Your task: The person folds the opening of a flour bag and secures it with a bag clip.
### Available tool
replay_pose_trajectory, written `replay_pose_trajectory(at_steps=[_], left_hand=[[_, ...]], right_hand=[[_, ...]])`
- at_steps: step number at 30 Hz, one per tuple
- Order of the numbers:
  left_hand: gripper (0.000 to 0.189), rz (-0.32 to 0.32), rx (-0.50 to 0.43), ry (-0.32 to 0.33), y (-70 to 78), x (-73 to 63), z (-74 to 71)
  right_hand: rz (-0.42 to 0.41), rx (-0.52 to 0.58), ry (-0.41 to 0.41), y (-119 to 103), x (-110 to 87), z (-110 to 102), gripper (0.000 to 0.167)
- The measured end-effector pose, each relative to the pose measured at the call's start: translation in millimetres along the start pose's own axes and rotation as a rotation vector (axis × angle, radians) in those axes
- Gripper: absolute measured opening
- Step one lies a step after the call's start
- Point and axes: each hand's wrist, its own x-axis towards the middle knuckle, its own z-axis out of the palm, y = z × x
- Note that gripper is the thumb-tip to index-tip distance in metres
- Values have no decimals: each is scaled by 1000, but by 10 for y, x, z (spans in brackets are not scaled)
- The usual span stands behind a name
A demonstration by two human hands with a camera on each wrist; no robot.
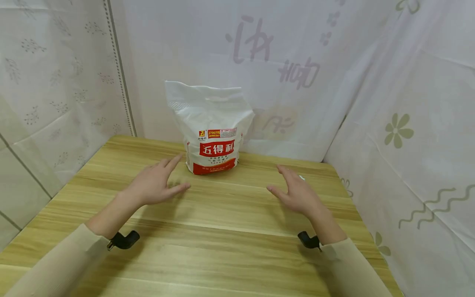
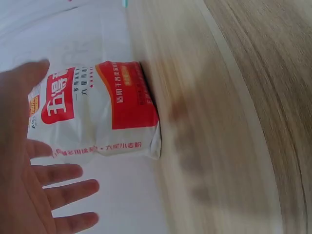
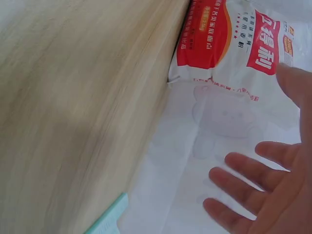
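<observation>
A white flour bag with red printed panels stands upright toward the back of the wooden table, its top edge flat and pinched together. To its left and a bit nearer, my left hand hovers over the table, fingers spread and holding nothing. The left wrist view shows the bag beyond that hand's thumb and fingertips. My right hand is farther off on the bag's right, also raised with loose, parted fingers and an empty palm. In the right wrist view the bag appears past the right thumb.
Pale printed curtains hang behind the table and along both sides. A mint-green object lies on the table by the right hand, mostly hidden behind it in the head view. Black camera mounts sit under both wrists.
</observation>
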Motion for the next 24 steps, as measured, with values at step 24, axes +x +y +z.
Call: replay_pose_trajectory(at_steps=[24], left_hand=[[86, -197, -589, 4, -196, 567, 240]], right_hand=[[134, 521, -15, -127, 1110, 350, 84]])
